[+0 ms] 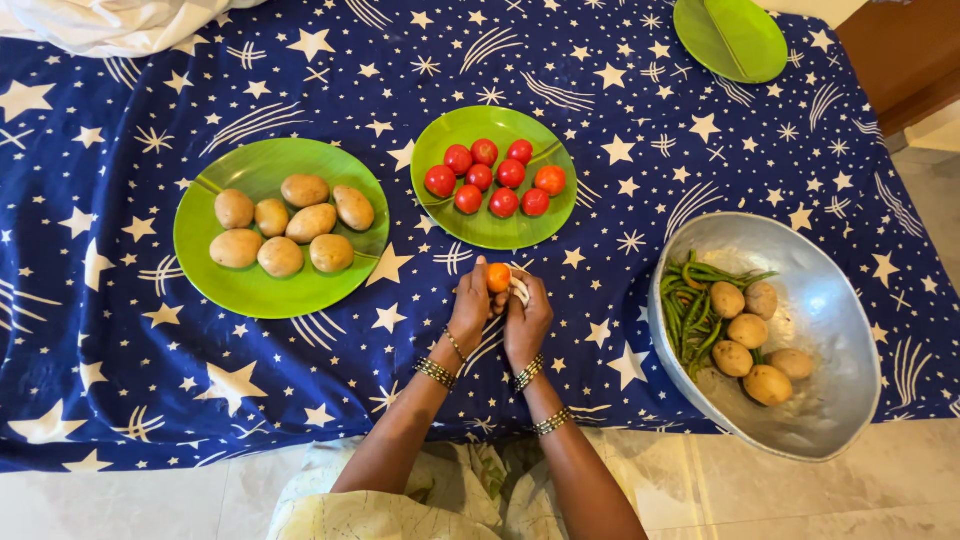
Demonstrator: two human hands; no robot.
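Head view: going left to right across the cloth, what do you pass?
Green plate of potatoes → left hand and right hand together holding an orange tomato, just below the green plate of tomatoes → metal bowl with potatoes and green beans.

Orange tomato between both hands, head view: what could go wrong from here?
1. The small orange tomato sits at the fingertips of the left hand and right hand, above the star-printed blue cloth; a slip could send it rolling toward the near edge.
2. The round green plate of red tomatoes already holds nine, packed close; another one might knock a neighbour off the rim.
3. The big silver metal bowl appears to overhang the cloth's near edge and could tip if bumped.
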